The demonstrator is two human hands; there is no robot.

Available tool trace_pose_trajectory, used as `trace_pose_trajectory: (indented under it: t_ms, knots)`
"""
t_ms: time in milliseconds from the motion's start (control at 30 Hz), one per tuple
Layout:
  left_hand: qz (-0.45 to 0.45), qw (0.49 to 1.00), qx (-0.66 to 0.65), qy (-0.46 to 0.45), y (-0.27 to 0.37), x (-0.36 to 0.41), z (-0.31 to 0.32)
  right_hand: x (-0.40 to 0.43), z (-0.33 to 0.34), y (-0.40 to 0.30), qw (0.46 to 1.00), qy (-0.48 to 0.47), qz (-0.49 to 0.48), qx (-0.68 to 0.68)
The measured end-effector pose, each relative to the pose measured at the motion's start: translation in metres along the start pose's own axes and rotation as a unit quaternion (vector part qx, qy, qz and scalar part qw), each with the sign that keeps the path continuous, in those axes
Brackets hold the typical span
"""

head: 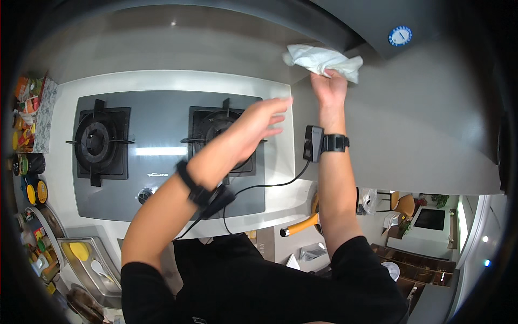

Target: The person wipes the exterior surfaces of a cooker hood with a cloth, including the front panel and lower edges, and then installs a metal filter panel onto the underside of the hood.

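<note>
My right hand [330, 87] is raised at the upper right and grips a crumpled white cloth [319, 58], held against the grey wall surface just below the dark range hood [344, 30]. My left hand [265, 121] hovers over the right side of the gas hob [158, 121], slightly blurred, with its fingers apart and nothing in it. Part of the right burner [210, 125] is hidden behind that hand and forearm. Each wrist wears a black strap with a small device, and a black cable runs between them.
The left burner [95, 139] has a black pan support. Food packets and jars [28, 109] line the far left, above a steel sink [101, 259] holding a yellow item. A pan's orange handle [301, 226] lies near my right elbow. A blue-rimmed white dial [400, 36] is at the upper right.
</note>
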State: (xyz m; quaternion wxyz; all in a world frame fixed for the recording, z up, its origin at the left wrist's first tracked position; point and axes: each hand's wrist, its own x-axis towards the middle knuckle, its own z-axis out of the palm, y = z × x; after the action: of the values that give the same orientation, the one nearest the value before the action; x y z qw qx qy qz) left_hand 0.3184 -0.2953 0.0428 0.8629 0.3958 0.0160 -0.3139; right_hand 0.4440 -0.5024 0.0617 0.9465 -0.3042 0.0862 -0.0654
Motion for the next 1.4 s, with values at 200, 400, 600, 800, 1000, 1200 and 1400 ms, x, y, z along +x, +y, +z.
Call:
trace_pose_trajectory:
  t_ms: [200, 400, 600, 800, 1000, 1200, 1400]
  knots:
    - [-0.029, 0.995, -0.089, -0.025, -0.027, 0.104, 0.051, 0.002, -0.061, -0.035, 0.982, 0.134, 0.045, 0.126]
    - [-0.033, 0.989, -0.122, 0.076, -0.053, 0.165, 0.06, 0.001, -0.096, -0.019, 0.964, 0.239, 0.119, 0.01]
    - [0.091, 0.953, -0.192, 0.217, -0.047, 0.184, 0.04, -0.003, -0.061, -0.015, 0.986, 0.094, 0.14, 0.009]
    - [0.204, 0.938, -0.276, 0.057, 0.02, 0.189, 0.058, 0.016, -0.018, -0.032, 0.985, -0.07, 0.031, 0.156]
    - [0.252, 0.919, -0.293, -0.072, 0.037, 0.213, 0.067, 0.034, 0.0, -0.038, 0.991, -0.076, -0.062, 0.095]
    - [0.238, 0.932, -0.267, -0.059, 0.031, 0.224, 0.064, 0.044, -0.012, -0.041, 0.962, -0.102, -0.179, -0.177]
    - [0.15, 0.965, -0.204, -0.067, 0.042, 0.238, 0.02, 0.038, -0.011, -0.013, 0.981, -0.002, -0.186, -0.044]
